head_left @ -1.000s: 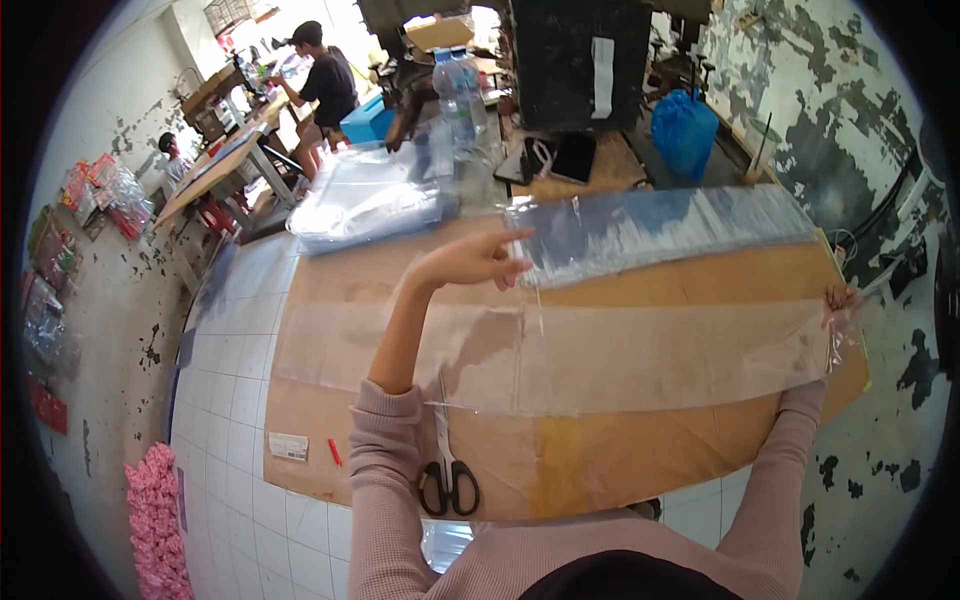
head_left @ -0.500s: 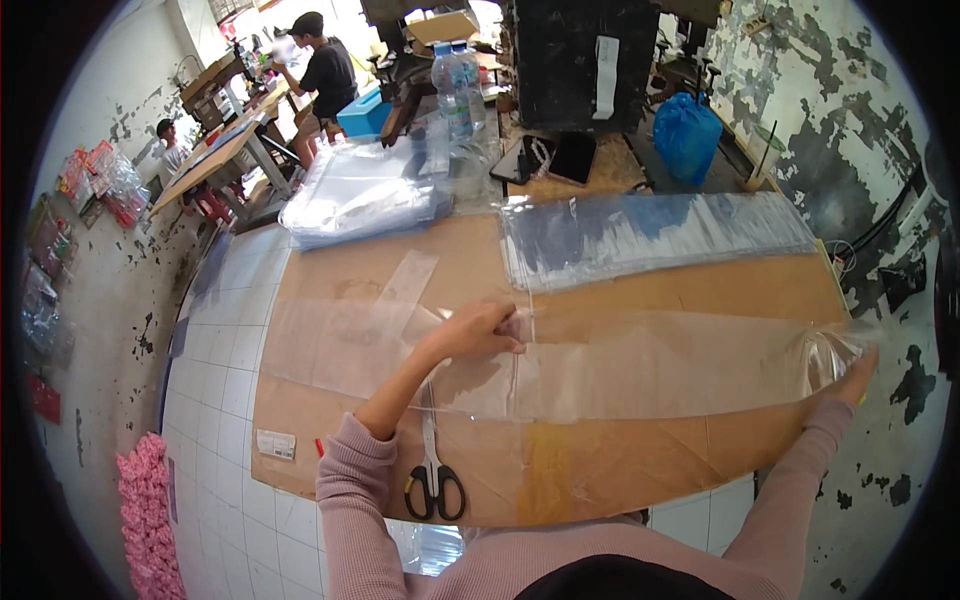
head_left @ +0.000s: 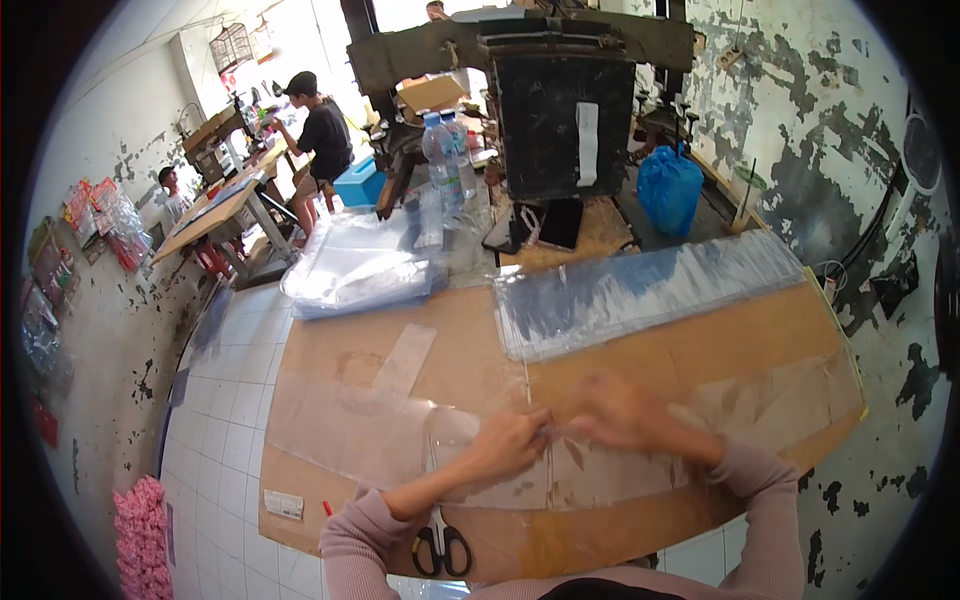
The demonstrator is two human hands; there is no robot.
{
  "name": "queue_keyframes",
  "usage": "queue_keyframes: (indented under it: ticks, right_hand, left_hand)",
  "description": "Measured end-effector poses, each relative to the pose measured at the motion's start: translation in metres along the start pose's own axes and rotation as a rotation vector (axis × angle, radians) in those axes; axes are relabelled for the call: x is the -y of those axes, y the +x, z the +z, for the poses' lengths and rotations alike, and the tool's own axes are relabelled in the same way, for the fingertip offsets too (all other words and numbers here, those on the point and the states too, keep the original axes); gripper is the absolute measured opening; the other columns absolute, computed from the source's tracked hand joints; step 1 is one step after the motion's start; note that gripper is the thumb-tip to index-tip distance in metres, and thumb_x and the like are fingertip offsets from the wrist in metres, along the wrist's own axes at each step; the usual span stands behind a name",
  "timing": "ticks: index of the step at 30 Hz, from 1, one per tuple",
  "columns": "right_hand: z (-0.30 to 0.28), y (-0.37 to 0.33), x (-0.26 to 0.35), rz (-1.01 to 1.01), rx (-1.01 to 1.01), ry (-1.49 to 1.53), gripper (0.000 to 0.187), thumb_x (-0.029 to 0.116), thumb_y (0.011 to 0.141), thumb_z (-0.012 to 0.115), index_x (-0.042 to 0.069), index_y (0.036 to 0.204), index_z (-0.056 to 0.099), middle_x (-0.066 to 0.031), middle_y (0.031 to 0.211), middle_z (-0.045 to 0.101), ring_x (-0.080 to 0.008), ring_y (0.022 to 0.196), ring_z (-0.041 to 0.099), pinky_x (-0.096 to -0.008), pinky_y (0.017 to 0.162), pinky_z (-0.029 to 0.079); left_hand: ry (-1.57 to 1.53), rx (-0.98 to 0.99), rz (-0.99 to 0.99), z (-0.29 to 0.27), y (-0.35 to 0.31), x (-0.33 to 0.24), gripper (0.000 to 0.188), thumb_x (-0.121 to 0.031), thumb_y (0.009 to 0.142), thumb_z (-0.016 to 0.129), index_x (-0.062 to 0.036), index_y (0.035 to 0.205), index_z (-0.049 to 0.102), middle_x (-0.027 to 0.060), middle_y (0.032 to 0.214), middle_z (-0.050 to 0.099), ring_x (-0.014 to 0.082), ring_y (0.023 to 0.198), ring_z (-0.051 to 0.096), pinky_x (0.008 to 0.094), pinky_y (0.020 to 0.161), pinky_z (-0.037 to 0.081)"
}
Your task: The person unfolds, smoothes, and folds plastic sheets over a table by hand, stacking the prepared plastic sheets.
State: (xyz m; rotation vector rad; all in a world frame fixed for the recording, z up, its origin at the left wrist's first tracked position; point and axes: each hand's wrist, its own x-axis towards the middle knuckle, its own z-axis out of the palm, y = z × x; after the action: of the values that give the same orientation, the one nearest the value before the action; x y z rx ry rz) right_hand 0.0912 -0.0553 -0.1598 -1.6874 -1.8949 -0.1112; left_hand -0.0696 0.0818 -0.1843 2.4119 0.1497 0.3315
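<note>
A long clear plastic sheet (head_left: pixel 350 430) lies across the brown cardboard work surface (head_left: pixel 480 345). My left hand (head_left: pixel 512 442) is closed in a pinch at its upper edge, beside a vertical seam line. Just right of it, my right hand (head_left: pixel 622 412) hovers close over the plastic, smeared by motion, so its fingers cannot be read. Scissors (head_left: pixel 441 548) with black handles lie below my left forearm, their blades partly under the plastic. A narrow clear strip (head_left: pixel 407 358) rests farther up on the left.
Stacked clear plastic sheets (head_left: pixel 365 265) sit at the back left; another long stack (head_left: pixel 650 295) lies at the back right. Beyond them stand water bottles (head_left: pixel 440 160), phones (head_left: pixel 560 224), a blue plastic bag (head_left: pixel 669 190) and a black machine (head_left: pixel 555 120). Another person (head_left: pixel 320 135) works far left.
My right hand has come from the sheet's far right end to beside my left hand. My left hand has shifted slightly right. The view has tilted up.
</note>
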Motion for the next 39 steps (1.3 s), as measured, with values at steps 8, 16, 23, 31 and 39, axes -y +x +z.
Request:
queue_keyframes:
  ticks: [8, 16, 23, 31, 39]
  right_hand:
    - [0.041, 0.011, 0.031, -0.108, 0.042, -0.047, 0.017, 0.022, 0.075, 0.055, 0.005, 0.079, 0.053, -0.0081, 0.067, 0.049, -0.0234, 0.064, 0.051, -0.0301, 0.056, 0.041]
    - [0.047, 0.002, 0.037, -0.012, 0.031, -0.023, 0.018, 0.017, 0.075, 0.058, 0.002, 0.084, 0.053, -0.0102, 0.058, 0.053, -0.0232, 0.043, 0.051, -0.0318, 0.039, 0.040]
    - [0.011, 0.014, 0.047, -0.096, 0.209, 0.075, 0.018, 0.018, 0.077, 0.054, 0.002, 0.076, 0.047, -0.0103, 0.056, 0.050, -0.0234, 0.044, 0.051, -0.0316, 0.036, 0.040]
    - [-0.051, 0.015, 0.085, -0.382, 0.973, 0.098, 0.032, 0.026, 0.084, 0.043, 0.005, 0.107, 0.048, -0.0159, 0.083, 0.060, -0.0251, 0.067, 0.059, -0.0336, 0.059, 0.047]
    - [-0.064, -0.006, 0.068, -0.308, 1.187, 0.218, 0.036, 0.028, 0.079, 0.054, 0.001, 0.104, 0.054, -0.0140, 0.091, 0.059, -0.0259, 0.072, 0.058, -0.0314, 0.063, 0.048]
  left_hand:
    - [0.100, -0.121, 0.048, 0.002, -0.025, 0.002, 0.017, -0.014, 0.069, 0.057, -0.0042, 0.079, 0.047, 0.0156, 0.068, 0.053, 0.0329, 0.060, 0.054, 0.0386, 0.050, 0.042]
    - [0.244, -0.173, 0.056, -0.001, -0.011, 0.002, 0.025, -0.021, 0.071, 0.058, -0.0070, 0.086, 0.045, 0.0100, 0.050, 0.051, 0.0297, 0.044, 0.052, 0.0370, 0.041, 0.041]
    - [0.367, -0.064, 0.165, -0.012, -0.027, -0.003, 0.024, -0.020, 0.075, 0.056, -0.0076, 0.094, 0.049, 0.0073, 0.057, 0.055, 0.0227, 0.045, 0.054, 0.0318, 0.039, 0.041]
    - [0.524, -0.096, 0.558, -0.040, -0.074, -0.069, 0.022, -0.016, 0.072, 0.059, -0.0020, 0.089, 0.057, 0.0025, 0.061, 0.049, 0.0116, 0.045, 0.044, 0.0225, 0.035, 0.027]
    - [0.279, 0.092, 0.431, -0.054, -0.105, -0.035, 0.024, -0.011, 0.066, 0.056, -0.0093, 0.090, 0.053, 0.0056, 0.067, 0.050, 0.0150, 0.048, 0.047, 0.0271, 0.040, 0.034]
